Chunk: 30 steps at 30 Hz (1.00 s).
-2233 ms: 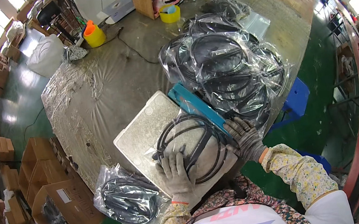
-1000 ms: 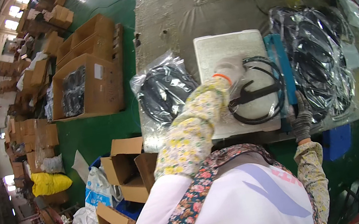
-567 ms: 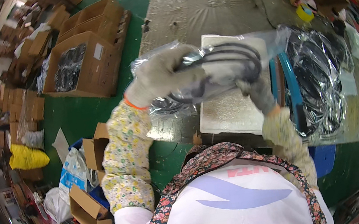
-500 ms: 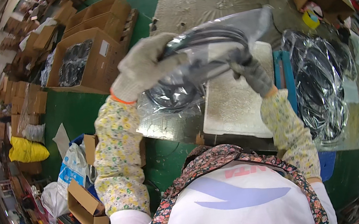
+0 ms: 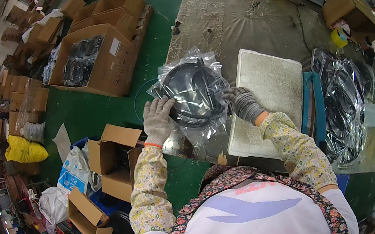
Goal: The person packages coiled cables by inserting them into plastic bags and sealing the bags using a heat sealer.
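On the table, bagged cable, lowered.

A factory packing floor, painted green. Open cardboard cartons of bagged black cable crowd the ten o'clock side, and a plastic-covered workbench runs toward twelve. Stacked clear bags lie at three o'clock.

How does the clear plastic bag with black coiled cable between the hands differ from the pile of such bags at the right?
The clear plastic bag of black coiled cable is single, lying flat at the table's left edge, with the left hand and right hand on its sides. The pile of bags is heaped, overlapping and untouched. Both hold black coils in clear plastic.
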Tool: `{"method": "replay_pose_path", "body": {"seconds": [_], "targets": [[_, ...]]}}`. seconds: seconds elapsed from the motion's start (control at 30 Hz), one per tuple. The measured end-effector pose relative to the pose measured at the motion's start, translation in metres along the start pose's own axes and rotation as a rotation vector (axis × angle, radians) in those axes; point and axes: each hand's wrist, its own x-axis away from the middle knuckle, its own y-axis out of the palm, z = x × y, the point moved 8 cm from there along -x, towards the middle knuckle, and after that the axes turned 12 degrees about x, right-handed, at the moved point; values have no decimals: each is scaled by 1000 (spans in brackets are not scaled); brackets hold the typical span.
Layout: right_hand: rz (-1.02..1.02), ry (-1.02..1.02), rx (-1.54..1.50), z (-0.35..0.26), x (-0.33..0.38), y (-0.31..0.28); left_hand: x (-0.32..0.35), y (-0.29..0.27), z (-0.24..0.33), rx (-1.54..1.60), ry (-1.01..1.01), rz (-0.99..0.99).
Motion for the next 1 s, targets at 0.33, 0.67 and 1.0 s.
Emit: {"method": "replay_pose_path", "body": {"seconds": [0.33, 0.67, 1.0], "targets": [[209, 26, 47, -66, -81, -28, -70, 44, 26, -51, -130, -177], [362, 2, -67, -87, -85, 0, -61, 49, -4, -72, -47, 56], [339, 24, -171, -81, -94, 7, -72, 56, -1, -172, -82, -81]]}}
